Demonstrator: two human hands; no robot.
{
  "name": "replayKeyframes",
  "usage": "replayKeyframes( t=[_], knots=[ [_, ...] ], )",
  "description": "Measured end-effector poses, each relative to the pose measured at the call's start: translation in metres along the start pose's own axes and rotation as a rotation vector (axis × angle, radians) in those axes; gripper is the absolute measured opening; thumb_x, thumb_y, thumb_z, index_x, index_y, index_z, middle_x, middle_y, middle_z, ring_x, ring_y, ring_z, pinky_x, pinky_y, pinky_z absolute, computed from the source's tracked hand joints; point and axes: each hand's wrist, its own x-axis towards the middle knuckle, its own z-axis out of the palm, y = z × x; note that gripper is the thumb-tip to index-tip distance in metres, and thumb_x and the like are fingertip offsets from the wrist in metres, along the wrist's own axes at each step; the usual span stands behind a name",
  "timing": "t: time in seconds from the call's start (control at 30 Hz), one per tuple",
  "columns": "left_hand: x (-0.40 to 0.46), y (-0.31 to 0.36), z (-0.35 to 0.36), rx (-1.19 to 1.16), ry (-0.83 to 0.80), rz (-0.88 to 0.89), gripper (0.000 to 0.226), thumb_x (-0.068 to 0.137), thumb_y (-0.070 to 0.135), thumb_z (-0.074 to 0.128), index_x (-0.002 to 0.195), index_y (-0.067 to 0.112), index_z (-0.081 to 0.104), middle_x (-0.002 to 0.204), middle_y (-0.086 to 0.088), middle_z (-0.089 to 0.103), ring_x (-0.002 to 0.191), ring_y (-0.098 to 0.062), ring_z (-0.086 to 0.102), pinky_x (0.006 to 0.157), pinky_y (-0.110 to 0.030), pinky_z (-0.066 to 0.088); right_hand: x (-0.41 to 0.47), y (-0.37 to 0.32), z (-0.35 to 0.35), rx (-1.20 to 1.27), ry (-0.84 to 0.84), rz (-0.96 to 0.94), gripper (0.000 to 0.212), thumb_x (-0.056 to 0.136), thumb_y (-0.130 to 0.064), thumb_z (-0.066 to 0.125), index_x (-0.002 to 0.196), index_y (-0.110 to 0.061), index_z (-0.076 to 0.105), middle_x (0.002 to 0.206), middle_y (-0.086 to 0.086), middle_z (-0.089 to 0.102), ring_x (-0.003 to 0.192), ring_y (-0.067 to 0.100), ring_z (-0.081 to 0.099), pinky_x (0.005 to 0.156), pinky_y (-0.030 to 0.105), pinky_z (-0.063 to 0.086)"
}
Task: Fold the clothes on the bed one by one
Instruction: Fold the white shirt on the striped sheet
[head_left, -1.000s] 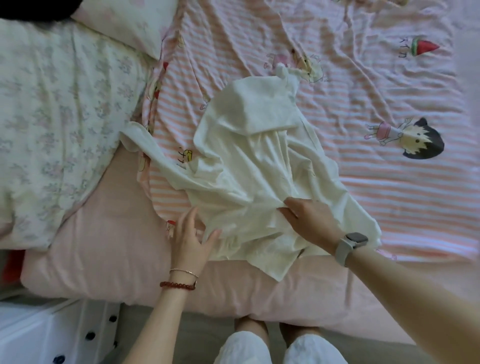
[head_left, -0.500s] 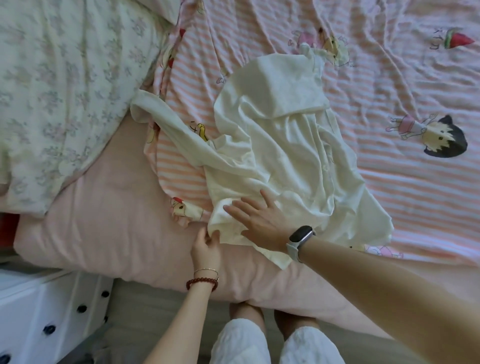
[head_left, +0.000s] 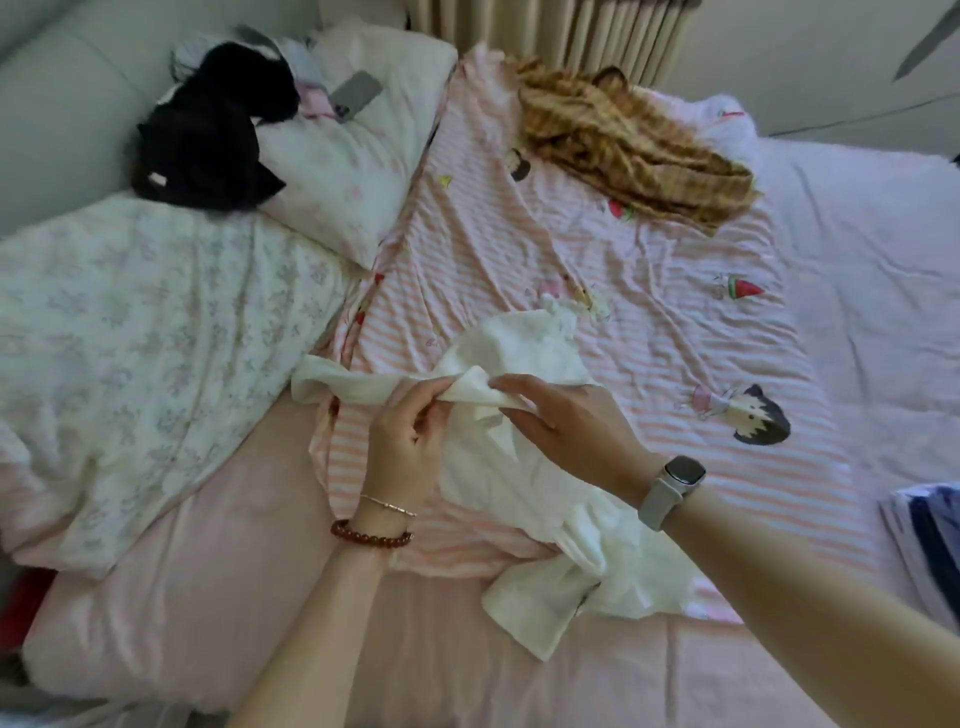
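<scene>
A cream-white garment (head_left: 524, 467) lies crumpled on the pink striped sheet (head_left: 675, 332) near the bed's front edge. My left hand (head_left: 405, 447) pinches a fold of it, lifted off the bed, with one sleeve trailing to the left. My right hand (head_left: 566, 426), with a watch on the wrist, grips the same raised fold from the right side. The garment's lower part hangs toward the front edge under my right forearm. A brown striped garment (head_left: 628, 145) lies bunched at the far side of the bed.
A floral quilt (head_left: 130, 338) covers the left side, with a pillow (head_left: 353, 156) behind it holding a phone (head_left: 356, 94). A black garment (head_left: 208, 135) lies at the far left. Folded blue-white fabric (head_left: 924, 535) sits at the right edge. Curtains hang behind.
Both hands left the flat garment and lifted a fold of it off the bed. The view tilted up, showing the far side of the bed.
</scene>
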Motion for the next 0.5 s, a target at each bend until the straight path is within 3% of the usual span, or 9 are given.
replayKeyframes(
  t=[0.1,0.2,0.33,0.4,0.5],
  knots=[
    [0.055,0.061,-0.01,-0.021,-0.019,0.133,0.019,0.088,-0.003,0.054,0.102,0.0,0.067,0.089,-0.004,0.059,0.08,0.002,0.05,0.074,-0.004,0.039,0.028,-0.014,-0.063,-0.068,0.238,0.042,0.016,0.081,-0.014,0.06,0.092,-0.006,0.069,0.06,0.002,0.063,0.046,0.022,0.056,0.045,0.021,0.035],
    [0.106,0.128,-0.02,-0.054,0.058,0.29,0.018,0.089,0.001,0.055,0.102,0.001,0.067,0.09,-0.003,0.059,0.083,-0.012,0.054,0.076,-0.016,0.042,0.059,-0.033,-0.128,-0.101,0.43,0.019,0.012,0.082,-0.011,0.06,0.088,-0.002,0.065,0.071,0.002,0.056,0.057,0.026,0.055,0.05,0.03,0.043],
    [0.142,0.196,-0.027,-0.203,0.05,0.304,0.018,0.089,0.027,0.059,0.104,0.017,0.063,0.086,0.01,0.06,0.072,-0.004,0.056,0.064,-0.006,0.041,0.091,-0.057,-0.206,-0.087,0.694,0.019,0.016,0.085,-0.016,0.056,0.087,-0.001,0.061,0.091,0.013,0.056,0.068,0.031,0.055,0.056,0.036,0.046],
    [0.138,0.206,-0.017,-0.197,-0.047,0.285,0.024,0.086,0.035,0.063,0.107,0.023,0.058,0.087,0.013,0.059,0.073,0.001,0.057,0.062,-0.005,0.042,0.097,-0.065,-0.236,-0.049,0.785,0.006,0.016,0.085,-0.019,0.056,0.087,-0.004,0.061,0.094,0.008,0.056,0.07,0.026,0.054,0.061,0.033,0.044],
    [0.113,0.19,0.016,-0.028,-0.181,0.22,0.029,0.084,0.03,0.065,0.107,0.014,0.058,0.086,0.005,0.053,0.076,-0.014,0.053,0.063,-0.017,0.035,0.09,-0.067,-0.268,-0.044,0.863,0.032,0.013,0.087,-0.023,0.054,0.087,-0.011,0.059,0.073,-0.012,0.05,0.059,0.01,0.045,0.057,0.023,0.033]
  ],
)
